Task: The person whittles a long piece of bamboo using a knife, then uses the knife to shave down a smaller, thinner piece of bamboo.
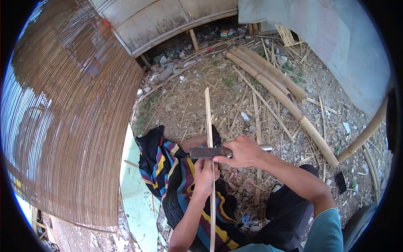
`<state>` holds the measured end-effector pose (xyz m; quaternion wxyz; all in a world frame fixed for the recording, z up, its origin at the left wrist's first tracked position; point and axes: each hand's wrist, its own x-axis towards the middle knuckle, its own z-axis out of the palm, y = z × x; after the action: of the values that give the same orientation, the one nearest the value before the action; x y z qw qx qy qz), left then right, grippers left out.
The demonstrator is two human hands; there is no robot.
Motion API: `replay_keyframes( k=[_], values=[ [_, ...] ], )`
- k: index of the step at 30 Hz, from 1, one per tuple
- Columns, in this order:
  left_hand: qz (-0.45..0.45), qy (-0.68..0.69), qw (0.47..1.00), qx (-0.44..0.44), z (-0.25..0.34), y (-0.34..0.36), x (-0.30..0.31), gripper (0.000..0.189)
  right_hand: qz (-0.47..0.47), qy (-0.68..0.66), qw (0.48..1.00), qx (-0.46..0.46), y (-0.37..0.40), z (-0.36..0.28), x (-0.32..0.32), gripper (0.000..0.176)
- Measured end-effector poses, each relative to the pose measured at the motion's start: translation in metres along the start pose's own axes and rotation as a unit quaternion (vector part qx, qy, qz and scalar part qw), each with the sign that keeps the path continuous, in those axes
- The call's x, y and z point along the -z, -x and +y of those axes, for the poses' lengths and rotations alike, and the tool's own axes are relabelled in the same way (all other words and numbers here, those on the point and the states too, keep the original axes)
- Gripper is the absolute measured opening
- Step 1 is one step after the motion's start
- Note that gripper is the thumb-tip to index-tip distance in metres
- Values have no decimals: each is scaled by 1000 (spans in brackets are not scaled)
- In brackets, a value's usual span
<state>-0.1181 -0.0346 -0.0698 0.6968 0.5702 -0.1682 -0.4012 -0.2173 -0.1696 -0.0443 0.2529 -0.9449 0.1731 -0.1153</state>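
My right hand point(241, 152) is wrapped round the metal handle of a broad-bladed knife point(205, 153). The blade lies across a long, thin bamboo strip point(208, 115), which runs upright through the middle of the view. Just below the blade, my left hand point(204, 174) is closed on the strip. The lower part of the strip passes over a striped cloth point(184, 172) spread across my lap. Behind the blade a reddish-brown wooden block point(194, 143) shows in part.
A slatted bamboo screen point(79, 113) stands at the left. Thick bamboo poles point(277, 86) lie at the upper right. Scattered strips, shavings and rubble cover the ground. A dark phone point(341, 182) lies at the right, and a pale green sheet point(136, 206) at lower left.
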Motion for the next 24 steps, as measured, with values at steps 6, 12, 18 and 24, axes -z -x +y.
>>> replay_keyframes(
  k=[6,12,18,24],
  values=[
    [-15,0,1000,-16,-2,-3,3,21,23,17,999,23,-3,2,-3,77],
    [0,17,1000,9,2,2,0,21,15,-7,1000,21,-5,4,-7,74],
    [-4,14,1000,0,1,4,0,23,-2,-11,1000,18,-3,-1,-3,69],
    [4,-6,1000,-17,0,7,-1,26,30,-5,998,48,-4,4,-8,62]
  ],
)
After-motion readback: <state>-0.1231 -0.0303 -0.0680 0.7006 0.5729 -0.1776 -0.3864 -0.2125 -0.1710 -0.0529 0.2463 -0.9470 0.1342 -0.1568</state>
